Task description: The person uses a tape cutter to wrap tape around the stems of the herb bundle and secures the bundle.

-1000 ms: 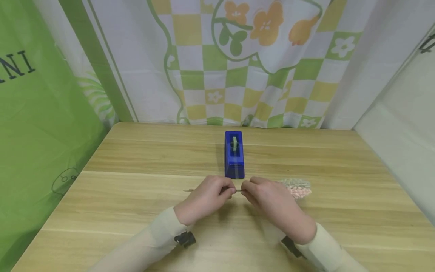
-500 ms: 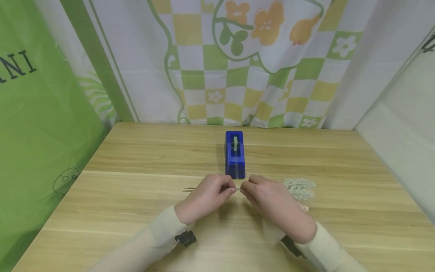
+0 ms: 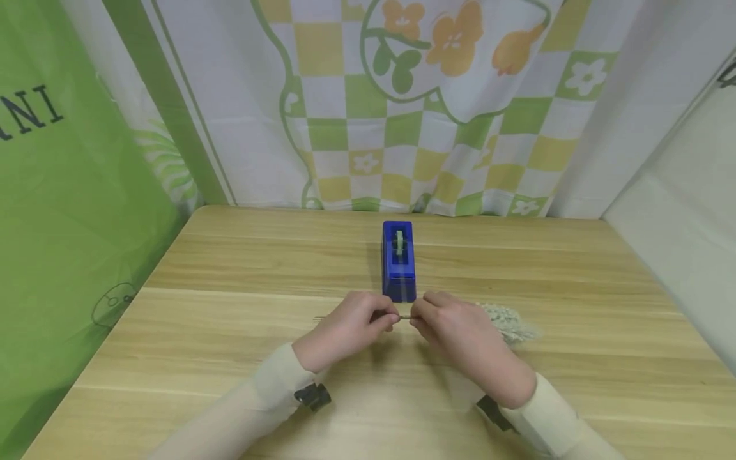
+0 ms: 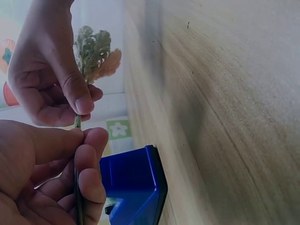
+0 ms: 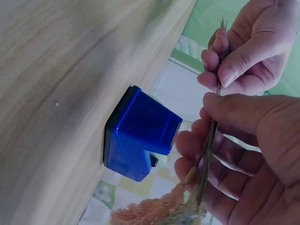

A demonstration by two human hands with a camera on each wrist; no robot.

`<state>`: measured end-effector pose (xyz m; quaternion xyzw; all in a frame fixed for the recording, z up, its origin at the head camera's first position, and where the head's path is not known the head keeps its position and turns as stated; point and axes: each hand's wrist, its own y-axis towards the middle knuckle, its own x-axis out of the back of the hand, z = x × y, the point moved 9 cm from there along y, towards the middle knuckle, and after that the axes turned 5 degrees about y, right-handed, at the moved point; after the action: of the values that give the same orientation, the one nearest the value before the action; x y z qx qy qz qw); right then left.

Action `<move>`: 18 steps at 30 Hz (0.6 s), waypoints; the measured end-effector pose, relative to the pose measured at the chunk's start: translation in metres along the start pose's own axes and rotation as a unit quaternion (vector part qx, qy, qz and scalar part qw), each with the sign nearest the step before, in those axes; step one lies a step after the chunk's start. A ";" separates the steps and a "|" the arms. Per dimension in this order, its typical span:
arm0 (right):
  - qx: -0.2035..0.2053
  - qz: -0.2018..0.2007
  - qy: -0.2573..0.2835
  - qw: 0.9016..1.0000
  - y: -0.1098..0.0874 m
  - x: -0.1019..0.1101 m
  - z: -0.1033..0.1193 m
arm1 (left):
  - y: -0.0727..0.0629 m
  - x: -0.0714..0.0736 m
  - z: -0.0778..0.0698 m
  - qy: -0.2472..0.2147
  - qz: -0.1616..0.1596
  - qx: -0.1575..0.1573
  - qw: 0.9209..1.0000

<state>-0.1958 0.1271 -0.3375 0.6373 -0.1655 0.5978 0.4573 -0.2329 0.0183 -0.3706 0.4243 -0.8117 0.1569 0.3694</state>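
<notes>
My left hand [image 3: 347, 324] and right hand [image 3: 462, 332] meet over the table, thumbs and fingertips pinching a thin bunch of flower stems [image 5: 206, 154]. A short piece of stem shows between the two hands. Bare stem ends stick out past the left hand. Beyond the right hand spread the fluffy pale green flower heads [image 3: 507, 322]. A pink flower head [image 5: 152, 206] shows beside the green ones in the right wrist view. Just behind the hands stands a blue tape dispenser [image 3: 398, 284] with a roll of tape [image 3: 400, 243] in it.
The hands work above a wood-grain table [image 3: 241, 255]. A checked, flowered curtain [image 3: 368, 140] hangs behind its far edge. Green cloth [image 3: 75, 211] hangs on the left and white cloth [image 3: 678, 211] on the right.
The bunch has turned in the fingers: pink showed beside the green a second ago, and now only pale green shows in the head view. Both hands stay in nearly the same place.
</notes>
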 end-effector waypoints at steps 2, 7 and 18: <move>-0.005 0.009 -0.001 1.000 0.000 -0.001 -0.001 | 0.001 0.000 0.001 -0.003 -0.005 0.000 1.000; -0.011 0.029 0.007 0.999 0.000 -0.005 -0.002 | 0.002 0.001 0.002 0.002 -0.015 -0.007 1.000; -0.016 0.032 0.041 0.999 0.002 -0.006 -0.005 | 0.003 0.001 0.006 0.013 -0.015 0.009 1.000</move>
<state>-0.2016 0.1283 -0.3431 0.5991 -0.1765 0.6349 0.4548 -0.2390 0.0161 -0.3737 0.4372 -0.7991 0.1642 0.3787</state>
